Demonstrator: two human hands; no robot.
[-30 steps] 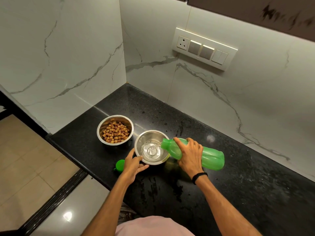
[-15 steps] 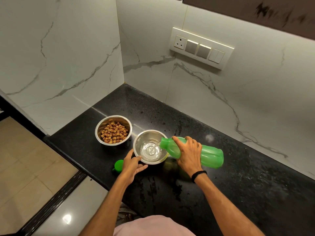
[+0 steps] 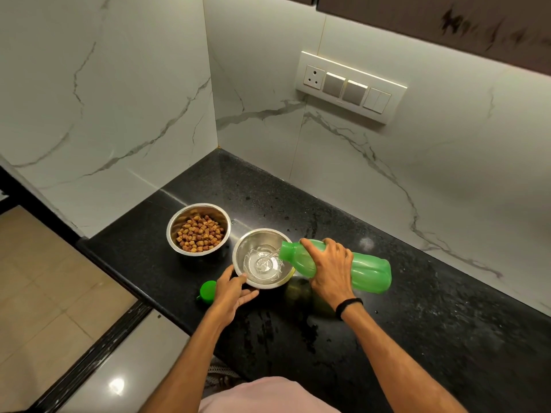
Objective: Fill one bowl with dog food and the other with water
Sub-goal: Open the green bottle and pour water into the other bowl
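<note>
Two steel bowls stand on the black counter (image 3: 417, 338). The left bowl (image 3: 179, 225) holds brown dog food (image 3: 200, 234). The right bowl (image 3: 247, 242) has a shallow pool of water (image 3: 262, 263). My right hand (image 3: 331, 269) grips a green bottle (image 3: 369, 269) tipped almost level, its mouth over the right bowl, and water streams out. My left hand (image 3: 231, 296) rests against that bowl's near rim, thumb on the edge and fingers under its side. The green cap (image 3: 207, 290) lies just left of my left hand.
White marble walls close the counter at the back and the left. A switch panel (image 3: 351, 86) sits on the back wall. The counter's left edge drops to a tiled floor (image 3: 44, 293). Wet patches mark the counter near its front edge.
Water keeps running from the bottle into the right bowl. Both hands hold their places; only the camera has shifted slightly.
</note>
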